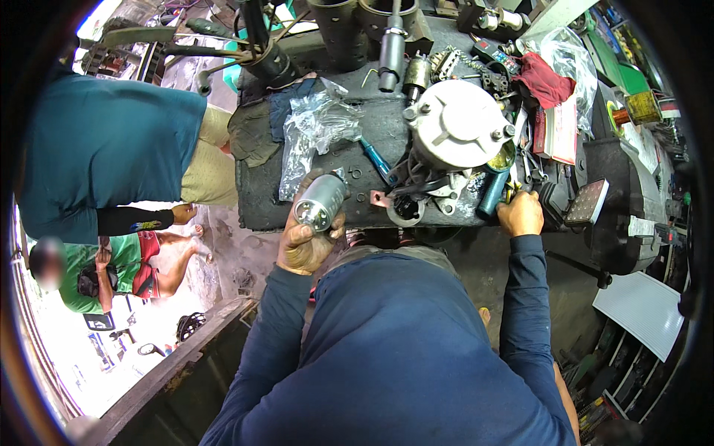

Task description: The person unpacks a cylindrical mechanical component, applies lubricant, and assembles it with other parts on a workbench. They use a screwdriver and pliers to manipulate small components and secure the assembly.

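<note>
My left hand [303, 251] is wrapped round a silver metal cylinder with terminals on its end, which looks like a starter solenoid [323, 199], held above the bench's near edge. My right hand [522, 214] is closed at the bench edge, beside several wrenches [525, 152]; what its fingers grip is hidden. Just left of it lies a teal-handled tool [492, 192]. Between my hands sits a large motor-like unit with a round, pale metal housing [460, 125]. Another teal-handled tool [377, 160] and small metal rings [355, 172] lie left of that unit.
Clear plastic bags [309, 134] and dark rags [253, 134] cover the bench's left side. Metal pots [336, 33] stand at the back. A red cloth [545, 80] and a black case [621, 208] are at right. One person [119, 149] stands left; another [104, 267] is beyond.
</note>
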`<state>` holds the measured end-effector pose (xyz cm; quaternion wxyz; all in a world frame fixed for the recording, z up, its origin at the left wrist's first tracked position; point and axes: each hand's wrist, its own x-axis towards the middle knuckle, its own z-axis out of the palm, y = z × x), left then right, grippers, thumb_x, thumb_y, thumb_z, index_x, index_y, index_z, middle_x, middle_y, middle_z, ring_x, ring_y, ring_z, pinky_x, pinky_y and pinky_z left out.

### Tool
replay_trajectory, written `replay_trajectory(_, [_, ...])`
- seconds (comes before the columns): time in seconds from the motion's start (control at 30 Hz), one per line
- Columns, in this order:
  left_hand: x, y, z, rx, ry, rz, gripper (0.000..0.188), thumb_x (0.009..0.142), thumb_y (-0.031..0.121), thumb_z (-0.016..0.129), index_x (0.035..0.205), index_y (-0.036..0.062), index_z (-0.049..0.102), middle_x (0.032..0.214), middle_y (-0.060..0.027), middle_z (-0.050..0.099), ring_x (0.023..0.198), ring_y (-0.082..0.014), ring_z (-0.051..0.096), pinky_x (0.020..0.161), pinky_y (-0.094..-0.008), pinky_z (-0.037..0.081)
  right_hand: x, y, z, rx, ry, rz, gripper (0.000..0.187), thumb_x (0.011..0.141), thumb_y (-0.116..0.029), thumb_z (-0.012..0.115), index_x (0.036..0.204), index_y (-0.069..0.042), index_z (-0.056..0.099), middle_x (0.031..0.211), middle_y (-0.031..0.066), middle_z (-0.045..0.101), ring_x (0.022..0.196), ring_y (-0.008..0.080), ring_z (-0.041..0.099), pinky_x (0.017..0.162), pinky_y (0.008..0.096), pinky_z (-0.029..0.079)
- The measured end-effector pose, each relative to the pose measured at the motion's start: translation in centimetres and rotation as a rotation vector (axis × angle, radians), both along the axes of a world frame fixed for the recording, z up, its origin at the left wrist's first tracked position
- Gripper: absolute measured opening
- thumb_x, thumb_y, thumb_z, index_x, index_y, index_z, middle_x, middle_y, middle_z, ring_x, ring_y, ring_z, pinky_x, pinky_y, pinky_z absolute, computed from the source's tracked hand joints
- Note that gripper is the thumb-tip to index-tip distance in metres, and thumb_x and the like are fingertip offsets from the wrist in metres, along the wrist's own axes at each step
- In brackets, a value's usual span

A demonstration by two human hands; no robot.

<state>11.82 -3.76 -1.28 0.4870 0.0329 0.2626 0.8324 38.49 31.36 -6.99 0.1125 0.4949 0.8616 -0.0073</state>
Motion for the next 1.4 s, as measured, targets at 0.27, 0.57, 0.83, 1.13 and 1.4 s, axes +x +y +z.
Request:
replay_trajectory(0.27, [0.4,-1.4,-0.9,-0.096,-0.226,0.020,0.083,0.077,0.031,0.082,0.149,0.0079,0.046,0.128,-0.0284,0.057,0.091,-0.0226,0.058,0.079,-0.0327,0.053,3.9,-8.6,8.6,-0.709,1.412,-0.549,0.025,0.100,-0.028,0.059,0.107,-0.004,0.063,0.082,0.0010,0.060,0.069,0.0124,0.059,0.063,0.0261,0.048])
replay_trajectory(0.57, [-0.6,-1.8,-1.8,-0.101,-0.447,0.109,0.067,0.079,0.032,0.084,0.133,0.0051,0.057,0.122,-0.0221,0.061,0.091,-0.0247,0.061,0.083,-0.0357,0.056,-4.3,-21.4,17.9,-0.341,0.612,0.608,0.036,0.074,-0.013,0.080,0.104,0.000,0.065,0.119,0.0195,0.060,0.106,0.0364,0.060,0.087,0.0442,0.050])
replay_trajectory(0.83, [-1.2,-3.0,-1.2,-0.025,-0.383,0.087,0.036,0.084,0.026,0.079,0.113,0.0080,0.069,0.110,-0.0075,0.072,0.103,-0.0260,0.068,0.096,-0.0435,0.055,-9.7,-24.4,14.8,-0.133,0.377,0.650,0.032,0.078,-0.021,0.077,0.105,-0.005,0.070,0.124,0.0155,0.058,0.107,0.0334,0.056,0.087,0.0449,0.045])
replay_trajectory(1.13, [-1.0,-4.4,-1.8,-0.003,-0.349,0.111,0.044,0.083,0.025,0.079,0.120,0.0041,0.067,0.119,-0.0127,0.071,0.112,-0.0299,0.067,0.104,-0.0471,0.054,-10.6,-25.9,13.6,-0.038,0.405,0.709,0.023,0.079,-0.020,0.072,0.098,-0.007,0.070,0.117,0.0128,0.059,0.099,0.0304,0.056,0.083,0.0424,0.046])
replay_trajectory(1.4, [-0.4,-4.3,-1.1,-0.029,-0.176,0.120,0.046,0.081,0.014,0.076,0.124,0.0031,0.064,0.117,-0.0123,0.070,0.110,-0.0298,0.068,0.103,-0.0483,0.054,-10.0,-25.3,13.2,-0.026,0.478,0.770,0.020,0.073,-0.020,0.072,0.091,-0.011,0.068,0.101,0.0083,0.055,0.086,0.0252,0.058,0.072,0.0374,0.050])
